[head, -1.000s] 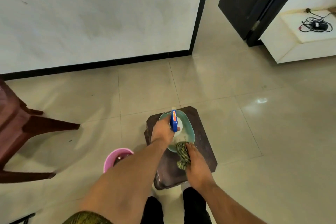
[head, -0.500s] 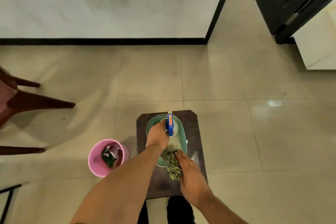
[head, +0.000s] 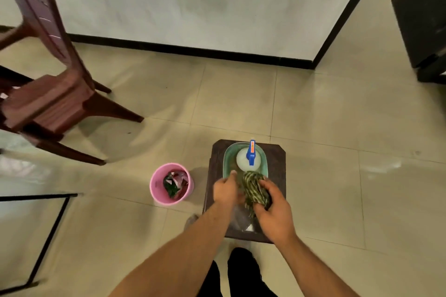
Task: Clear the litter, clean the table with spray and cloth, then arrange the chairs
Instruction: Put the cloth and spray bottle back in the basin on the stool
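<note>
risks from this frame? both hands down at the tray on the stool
1. The spray bottle stands upright in the green tray just beyond the striped cloth; lifting the cloth with the right hand may topple it.
2. The left hand rests at the tray's edge on a small stool; a tug might slide the tray off.
3. The pink bin sits close beside, easily kicked.

Beige tiled floor [head: 241,94] bore a dark brown stool [head: 280,171], a pink bin [head: 156,185], a maroon chair [head: 48,99], stool carried a green basin [head: 226,159]
</note>
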`<act>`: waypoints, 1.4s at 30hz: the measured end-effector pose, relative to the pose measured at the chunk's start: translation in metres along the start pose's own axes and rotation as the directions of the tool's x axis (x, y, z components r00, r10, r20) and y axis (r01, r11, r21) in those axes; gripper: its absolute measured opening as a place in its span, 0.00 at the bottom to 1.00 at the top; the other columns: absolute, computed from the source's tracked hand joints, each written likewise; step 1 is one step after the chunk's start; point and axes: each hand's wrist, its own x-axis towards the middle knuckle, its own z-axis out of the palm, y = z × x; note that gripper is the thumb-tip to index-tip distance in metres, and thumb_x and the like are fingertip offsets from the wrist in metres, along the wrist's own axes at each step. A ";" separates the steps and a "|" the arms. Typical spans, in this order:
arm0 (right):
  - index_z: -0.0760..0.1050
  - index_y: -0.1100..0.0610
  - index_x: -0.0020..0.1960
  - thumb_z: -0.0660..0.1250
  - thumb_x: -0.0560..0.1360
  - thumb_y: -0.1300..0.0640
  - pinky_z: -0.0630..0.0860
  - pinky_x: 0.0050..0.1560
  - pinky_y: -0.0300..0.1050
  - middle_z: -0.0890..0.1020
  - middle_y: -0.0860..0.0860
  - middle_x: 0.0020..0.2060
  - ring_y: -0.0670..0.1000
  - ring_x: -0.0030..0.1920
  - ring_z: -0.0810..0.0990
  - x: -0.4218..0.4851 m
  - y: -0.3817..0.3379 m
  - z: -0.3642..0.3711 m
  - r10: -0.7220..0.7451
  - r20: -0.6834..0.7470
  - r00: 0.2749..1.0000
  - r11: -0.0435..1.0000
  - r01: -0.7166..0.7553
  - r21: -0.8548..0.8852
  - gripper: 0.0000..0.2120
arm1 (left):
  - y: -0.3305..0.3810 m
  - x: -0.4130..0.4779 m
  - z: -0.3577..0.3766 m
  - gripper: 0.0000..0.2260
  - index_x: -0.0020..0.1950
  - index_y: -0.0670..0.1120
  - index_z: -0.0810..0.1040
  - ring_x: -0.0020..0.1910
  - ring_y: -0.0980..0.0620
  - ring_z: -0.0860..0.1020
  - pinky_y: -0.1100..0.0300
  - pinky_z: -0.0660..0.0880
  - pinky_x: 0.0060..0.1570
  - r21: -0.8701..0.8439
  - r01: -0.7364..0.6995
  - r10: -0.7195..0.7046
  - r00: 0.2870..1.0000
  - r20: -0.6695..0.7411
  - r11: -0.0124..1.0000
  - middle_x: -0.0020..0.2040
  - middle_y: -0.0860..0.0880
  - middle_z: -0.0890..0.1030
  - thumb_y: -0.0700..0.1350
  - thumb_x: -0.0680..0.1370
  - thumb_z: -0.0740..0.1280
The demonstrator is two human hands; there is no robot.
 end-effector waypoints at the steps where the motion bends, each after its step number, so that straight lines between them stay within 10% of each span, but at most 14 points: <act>1: 0.74 0.50 0.70 0.69 0.70 0.70 0.66 0.71 0.37 0.73 0.40 0.69 0.40 0.69 0.71 -0.004 -0.006 0.001 -0.062 0.051 0.997 0.998 0.062 -0.016 0.31 | 0.000 -0.013 0.000 0.22 0.58 0.39 0.83 0.49 0.40 0.85 0.47 0.83 0.50 -0.165 0.131 -0.107 0.983 0.150 0.978 0.53 0.38 0.86 0.57 0.82 0.64; 6: 0.80 0.48 0.60 0.66 0.71 0.73 0.66 0.68 0.31 0.74 0.36 0.68 0.34 0.70 0.68 -0.032 -0.024 0.001 -0.207 0.183 0.961 0.976 0.190 0.108 0.25 | 0.012 -0.055 -0.030 0.34 0.58 0.39 0.85 0.55 0.40 0.84 0.45 0.75 0.62 -0.348 0.327 -0.083 0.822 0.563 0.879 0.59 0.37 0.83 0.68 0.79 0.58; 10: 0.80 0.57 0.53 0.63 0.76 0.76 0.78 0.59 0.41 0.84 0.51 0.57 0.47 0.60 0.81 -0.046 -0.037 -0.004 -0.104 -0.102 0.989 0.884 0.139 0.447 0.17 | 0.011 -0.066 -0.064 0.14 0.55 0.37 0.83 0.47 0.43 0.83 0.49 0.77 0.54 -0.274 0.223 -0.052 0.854 0.517 0.936 0.50 0.39 0.85 0.45 0.78 0.64; 14: 0.76 0.50 0.59 0.71 0.78 0.57 0.78 0.59 0.42 0.81 0.48 0.56 0.45 0.56 0.80 -0.060 -0.037 -0.004 -0.001 -0.216 0.976 0.938 0.076 0.338 0.11 | 0.007 -0.077 -0.087 0.16 0.52 0.34 0.83 0.48 0.40 0.81 0.48 0.77 0.53 -0.352 0.192 0.028 0.845 0.534 0.916 0.51 0.37 0.84 0.37 0.71 0.60; 18: 0.75 0.47 0.64 0.74 0.73 0.43 0.78 0.59 0.45 0.80 0.41 0.57 0.42 0.58 0.78 -0.068 -0.046 0.000 -0.035 0.052 0.998 0.992 0.028 0.123 0.23 | 0.007 -0.091 -0.091 0.23 0.61 0.32 0.80 0.53 0.40 0.80 0.49 0.78 0.56 -0.250 0.073 0.088 0.811 0.578 0.966 0.58 0.34 0.81 0.36 0.69 0.59; 24: 0.79 0.51 0.58 0.75 0.74 0.60 0.79 0.59 0.49 0.84 0.45 0.50 0.47 0.53 0.82 -0.058 -0.053 0.001 -0.029 0.086 0.996 0.995 0.021 0.098 0.14 | 0.024 -0.104 -0.097 0.30 0.67 0.30 0.74 0.61 0.36 0.78 0.47 0.79 0.59 0.109 -0.124 0.032 0.793 0.609 0.986 0.62 0.32 0.78 0.33 0.65 0.58; 29: 0.74 0.49 0.67 0.74 0.73 0.62 0.73 0.67 0.49 0.78 0.46 0.59 0.47 0.60 0.76 -0.050 -0.051 -0.011 -0.266 0.087 0.960 0.943 0.278 -0.185 0.25 | 0.046 -0.114 -0.098 0.16 0.56 0.35 0.79 0.52 0.43 0.80 0.47 0.80 0.58 0.644 -0.313 -0.086 0.856 0.510 0.698 0.51 0.39 0.80 0.30 0.71 0.61; 33: 0.70 0.46 0.73 0.75 0.68 0.49 0.61 0.76 0.55 0.65 0.49 0.75 0.53 0.75 0.60 -0.045 -0.061 -0.017 -0.299 0.429 0.852 0.781 0.477 -0.403 0.34 | 0.065 -0.125 -0.090 0.17 0.64 0.33 0.77 0.51 0.45 0.79 0.56 0.79 0.48 0.762 -0.378 -0.131 0.849 0.512 0.526 0.52 0.41 0.80 0.29 0.78 0.58; 37: 0.80 0.49 0.47 0.71 0.61 0.42 0.80 0.51 0.57 0.82 0.46 0.45 0.47 0.47 0.80 -0.037 -0.071 -0.028 -0.178 0.479 0.860 0.813 0.403 -0.421 0.17 | 0.083 -0.135 -0.087 0.18 0.66 0.37 0.78 0.50 0.48 0.78 0.59 0.78 0.44 0.834 -0.434 -0.199 0.834 0.515 0.342 0.56 0.42 0.79 0.29 0.79 0.58; 42: 0.82 0.53 0.46 0.77 0.65 0.51 0.83 0.50 0.53 0.85 0.51 0.43 0.50 0.45 0.85 -0.027 -0.076 -0.047 -0.120 0.438 0.891 0.951 0.230 -0.209 0.11 | 0.095 -0.136 -0.084 0.17 0.65 0.42 0.78 0.52 0.49 0.76 0.57 0.74 0.49 0.857 -0.514 -0.126 0.848 0.515 0.044 0.55 0.46 0.78 0.32 0.80 0.58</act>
